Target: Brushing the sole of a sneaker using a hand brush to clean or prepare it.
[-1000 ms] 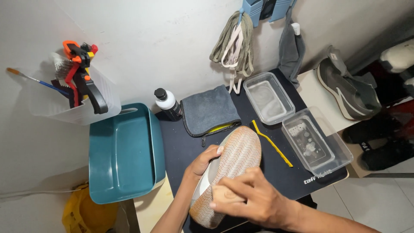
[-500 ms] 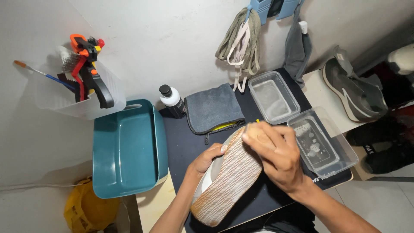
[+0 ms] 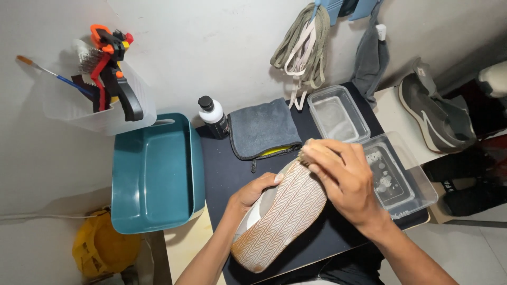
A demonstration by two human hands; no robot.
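Left hand (image 3: pixel 252 193) reaches in from below, fingers curled on the side of the shoe (image 3: pixel 282 211) — sole-up over the tabletop (image 3: pixel 227 174). Right hand (image 3: pixel 343 179) arched at the toe, fingers closed on a brush (image 3: pixel 303 155).

shoe-cleaning corner: brush caddy (image 3: pixel 100 100) on wall, teal basin (image 3: pixel 153 174), cleaner bottle (image 3: pixel 214 117), hung laces (image 3: pixel 303 42).

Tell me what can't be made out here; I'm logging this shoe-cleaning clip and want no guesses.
Head view only:
- Tool in the right hand: fingers cover all but a few bristles at the toe of the shoe.
- Shoe upper: faces down, hidden behind the sole and left hand.
- Yellow item under the grey cloth: only an edge shows.
- Yellow object beneath the teal tub: partly hidden, kind unclear.
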